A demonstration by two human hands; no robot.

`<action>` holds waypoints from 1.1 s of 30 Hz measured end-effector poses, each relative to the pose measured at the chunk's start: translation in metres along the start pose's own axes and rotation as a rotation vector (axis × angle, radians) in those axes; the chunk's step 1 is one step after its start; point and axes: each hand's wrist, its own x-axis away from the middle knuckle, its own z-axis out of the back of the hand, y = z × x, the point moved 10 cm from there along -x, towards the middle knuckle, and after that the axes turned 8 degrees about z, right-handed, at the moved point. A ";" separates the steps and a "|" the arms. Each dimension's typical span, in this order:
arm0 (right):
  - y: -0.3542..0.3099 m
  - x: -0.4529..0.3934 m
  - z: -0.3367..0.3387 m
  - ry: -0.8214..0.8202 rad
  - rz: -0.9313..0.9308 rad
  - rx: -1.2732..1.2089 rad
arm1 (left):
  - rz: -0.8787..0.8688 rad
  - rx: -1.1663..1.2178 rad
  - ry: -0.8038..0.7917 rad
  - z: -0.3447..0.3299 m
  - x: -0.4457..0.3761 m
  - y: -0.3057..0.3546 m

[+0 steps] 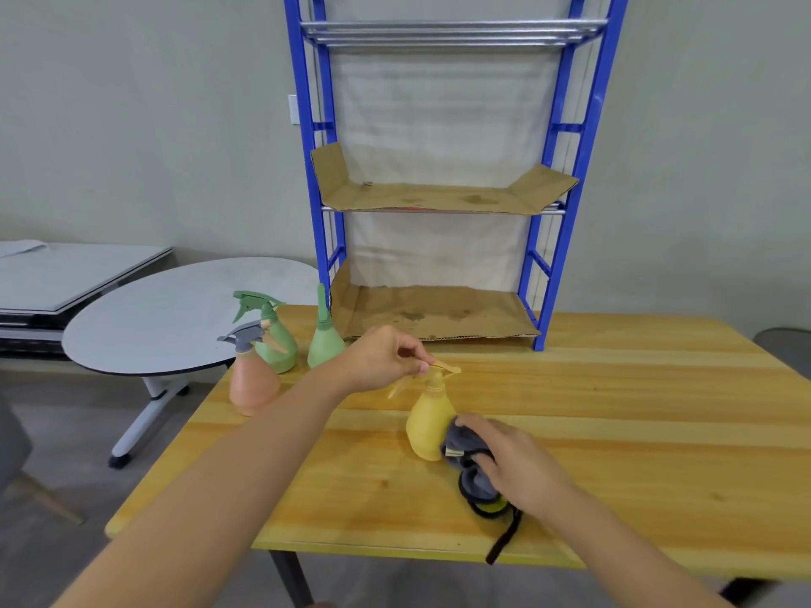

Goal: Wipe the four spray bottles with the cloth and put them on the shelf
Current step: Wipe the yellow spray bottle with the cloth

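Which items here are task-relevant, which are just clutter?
Part of the job:
yellow spray bottle, left hand holding its nozzle
grey cloth in right hand, pressed on it
orange bottle
two green bottles
blue shelf
wooden table

Lying about:
round white table
grey slab at left

Two bare forearms are showing, sleeveless to the frame's edge; the left hand (382, 357) and right hand (513, 462) are wearing no gloves, rings or watch.
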 end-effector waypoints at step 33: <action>-0.014 -0.003 -0.003 0.101 0.201 0.146 | -0.021 -0.008 0.002 -0.002 0.004 0.009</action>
